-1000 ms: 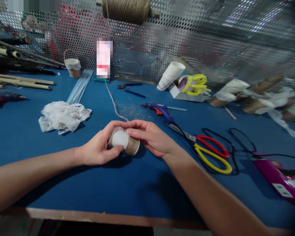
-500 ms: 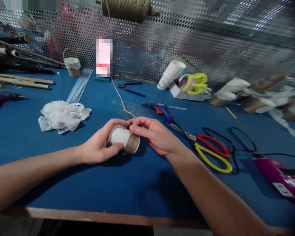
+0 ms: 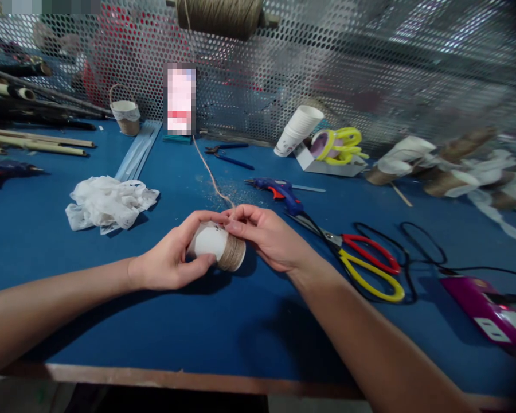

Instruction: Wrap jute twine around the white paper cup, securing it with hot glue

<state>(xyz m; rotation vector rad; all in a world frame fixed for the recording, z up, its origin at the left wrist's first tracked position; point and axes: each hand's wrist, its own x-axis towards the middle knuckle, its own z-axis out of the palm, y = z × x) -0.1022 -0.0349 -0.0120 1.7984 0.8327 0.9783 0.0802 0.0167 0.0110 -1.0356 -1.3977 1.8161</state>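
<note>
My left hand (image 3: 176, 252) is closed around a white paper cup (image 3: 210, 241) lying on its side above the table. Brown jute twine (image 3: 233, 252) is wound in several rounds about the cup's right end. My right hand (image 3: 264, 235) pinches the twine between thumb and fingers at the cup's upper right side. From that pinch the loose strand (image 3: 208, 170) runs back over the table, past the phone, towards a big twine spool (image 3: 219, 17) hung on the mesh wall. The fingertips of both hands nearly meet behind the cup.
A glue gun (image 3: 279, 190) and scissors (image 3: 365, 264) lie right of my hands, with a purple power strip (image 3: 485, 310) further right. White lace (image 3: 112, 203) is heaped left. Behind are pliers (image 3: 230, 155), a phone (image 3: 179, 100), stacked paper cups (image 3: 298, 131) and a small twine-wrapped basket (image 3: 126, 117).
The cup has turned slightly in my left hand, and its printed mark shows more. My right fingers still pinch the twine, a little further behind the cup.
</note>
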